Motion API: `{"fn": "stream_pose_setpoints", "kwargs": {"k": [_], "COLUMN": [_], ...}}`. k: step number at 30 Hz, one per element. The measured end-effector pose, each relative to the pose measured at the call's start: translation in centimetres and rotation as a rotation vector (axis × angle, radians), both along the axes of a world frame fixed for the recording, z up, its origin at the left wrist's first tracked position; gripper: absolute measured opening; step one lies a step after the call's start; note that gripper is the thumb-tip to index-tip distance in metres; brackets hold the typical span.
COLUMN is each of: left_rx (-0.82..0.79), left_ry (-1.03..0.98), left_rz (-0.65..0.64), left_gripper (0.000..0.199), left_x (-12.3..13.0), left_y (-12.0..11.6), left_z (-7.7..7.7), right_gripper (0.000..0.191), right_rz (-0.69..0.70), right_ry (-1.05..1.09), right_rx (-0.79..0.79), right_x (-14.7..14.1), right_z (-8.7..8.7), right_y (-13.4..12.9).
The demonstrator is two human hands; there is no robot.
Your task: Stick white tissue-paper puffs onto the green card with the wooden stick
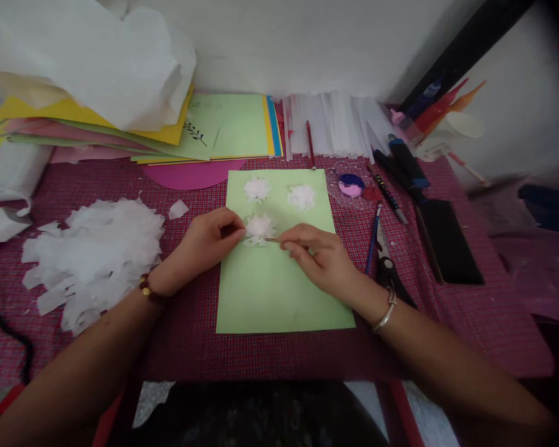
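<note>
A light green sheet lies on the checked cloth, bearing three white paper flowers. Two sit near its top, one at the left and one at the right. The third flower lies below them, between my hands. My left hand pinches at its left edge; whatever is between the fingertips is too small to make out. My right hand is closed on a thin stick, whose tip reaches the lower right edge of that flower.
White paper pieces are heaped at the left. To the right lie a paint dish, a blue brush, scissors and a phone. Coloured sheets and white strips line the back.
</note>
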State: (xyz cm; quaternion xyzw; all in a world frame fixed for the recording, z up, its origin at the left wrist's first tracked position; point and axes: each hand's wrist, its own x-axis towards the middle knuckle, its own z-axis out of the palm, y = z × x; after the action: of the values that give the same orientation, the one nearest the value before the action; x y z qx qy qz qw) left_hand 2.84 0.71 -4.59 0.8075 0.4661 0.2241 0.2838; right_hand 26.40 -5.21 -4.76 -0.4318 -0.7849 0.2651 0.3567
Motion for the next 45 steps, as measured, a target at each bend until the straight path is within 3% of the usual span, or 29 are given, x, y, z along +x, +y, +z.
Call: {"fn": "stream_pose_setpoints", "kwargs": {"k": [4,9,13,16,22,28,33,39,45], "left_rx": [0.000,0.059,0.201,0.277,0.338,0.326,0.206,-0.229,-0.360], "left_ry": [-0.023,-0.048,-0.081,0.004,0.151,0.181,0.032,-0.432,-0.512], "left_rz": [-0.019,-0.045,-0.173,-0.245,-0.194,-0.174,-0.113,0.305,0.370], "left_gripper": [0.010,0.009,0.005,0.009,0.012,0.016,0.012,0.011,0.008], "left_x": [-0.2,-0.2,0.6,1.5,2.0,2.1,2.2,1.3,0.7], "left_y": [0.2,-0.4,-1.3,-1.5,-1.3,-1.3,-1.3,-0.5,0.1], "left_z": [-0.4,-0.4,-0.6,-1.0,-1.6,-1.5,-1.2,-0.7,-0.6], "right_gripper": [0.024,0.022,0.023,0.025,0.023,0.018,0.017,0.016,0.017], "right_rz": [0.169,0.185,0.189,0.182,0.132,-0.002,-0.116,0.037,0.013], "right_ry": [-0.483,-0.622,-0.597,-0.522,-0.335,0.004,0.187,0.185,0.223], "right_rx": [0.349,0.392,0.348,0.312,0.178,0.075,-0.055,-0.119,-0.240], "right_x": [-0.4,-0.9,-0.8,-0.5,0.0,0.4,0.5,0.1,-0.2], "right_z": [1.1,1.5,1.2,1.1,0.8,1.2,1.5,0.6,-0.1], "right_y": [-1.1,-1.6,-1.5,-1.4,-1.0,-0.9,-1.2,-1.0,-0.3]}}
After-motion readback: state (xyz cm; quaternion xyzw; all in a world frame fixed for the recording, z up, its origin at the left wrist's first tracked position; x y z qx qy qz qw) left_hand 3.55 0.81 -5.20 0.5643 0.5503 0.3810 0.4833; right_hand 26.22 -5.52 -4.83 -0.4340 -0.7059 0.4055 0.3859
